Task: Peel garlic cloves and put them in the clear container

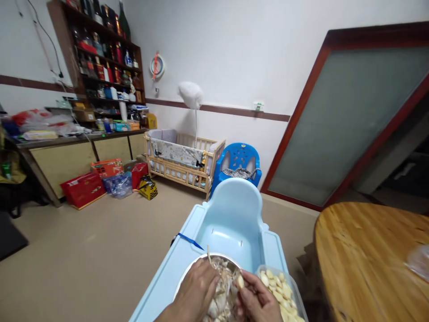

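Observation:
A metal bowl (187, 272) of garlic bulbs and papery skins rests on the tray of a light blue baby chair (231, 214) at the bottom centre. My left hand (196, 288) lies over the bowl, fingers curled into the garlic pile. My right hand (256, 299) pinches a peeled garlic clove (240, 281) above the bowl's right side. A clear plastic container (295, 290) of peeled cloves (278, 288) stands just right of the bowl, close to my right hand.
A round wooden table (365, 255) stands at the right. Farther back are a wooden crib (184, 158), a blue plastic chair (239, 158), red boxes (83, 188) on the floor and a shelf of bottles (103, 49). The floor stretches to the left.

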The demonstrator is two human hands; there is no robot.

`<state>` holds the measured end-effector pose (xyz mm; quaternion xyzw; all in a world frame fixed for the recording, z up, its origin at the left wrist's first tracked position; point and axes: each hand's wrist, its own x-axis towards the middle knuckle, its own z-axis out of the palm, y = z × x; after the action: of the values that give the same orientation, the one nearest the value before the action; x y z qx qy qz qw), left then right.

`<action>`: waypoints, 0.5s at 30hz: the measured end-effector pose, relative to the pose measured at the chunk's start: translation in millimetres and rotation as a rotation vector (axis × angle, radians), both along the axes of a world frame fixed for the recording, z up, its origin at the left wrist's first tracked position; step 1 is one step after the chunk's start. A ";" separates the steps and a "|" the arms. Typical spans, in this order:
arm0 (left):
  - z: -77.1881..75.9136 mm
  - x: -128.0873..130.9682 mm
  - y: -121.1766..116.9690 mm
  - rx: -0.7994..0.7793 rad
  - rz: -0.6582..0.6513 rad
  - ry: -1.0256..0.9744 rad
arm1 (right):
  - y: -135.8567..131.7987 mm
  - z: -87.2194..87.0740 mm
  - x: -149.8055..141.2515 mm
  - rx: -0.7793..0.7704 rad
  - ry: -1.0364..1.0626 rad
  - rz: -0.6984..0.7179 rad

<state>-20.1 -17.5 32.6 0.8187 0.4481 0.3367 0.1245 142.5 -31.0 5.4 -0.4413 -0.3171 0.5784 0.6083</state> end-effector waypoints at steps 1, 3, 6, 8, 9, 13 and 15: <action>0.1 0.0 -0.1 -0.007 0.006 0.011 | 0.2 -1.8 0.7 0.013 0.007 0.008; 1.1 -0.6 0.2 -0.032 0.027 0.033 | 0.2 -4.7 2.2 0.037 0.021 0.017; 2.2 -2.0 1.5 -0.079 0.037 0.048 | -0.3 -5.4 2.9 0.059 0.039 0.018; 2.1 -2.8 2.1 -0.090 0.007 0.023 | -0.8 -3.5 2.3 0.073 0.054 0.033; 1.9 -3.0 2.2 -0.080 -0.019 -0.001 | -1.1 -2.1 1.8 0.078 0.062 0.045; 2.1 -1.8 0.1 0.021 -0.126 -0.111 | -2.4 3.8 -0.7 0.076 0.092 0.079; 2.6 0.3 -1.7 0.091 -0.158 -0.144 | -3.0 6.3 -2.1 0.067 0.084 0.075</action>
<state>-19.8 -19.2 35.3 0.8300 0.3565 0.4036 0.1453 140.5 -34.0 11.7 -0.3839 -0.3267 0.6080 0.6134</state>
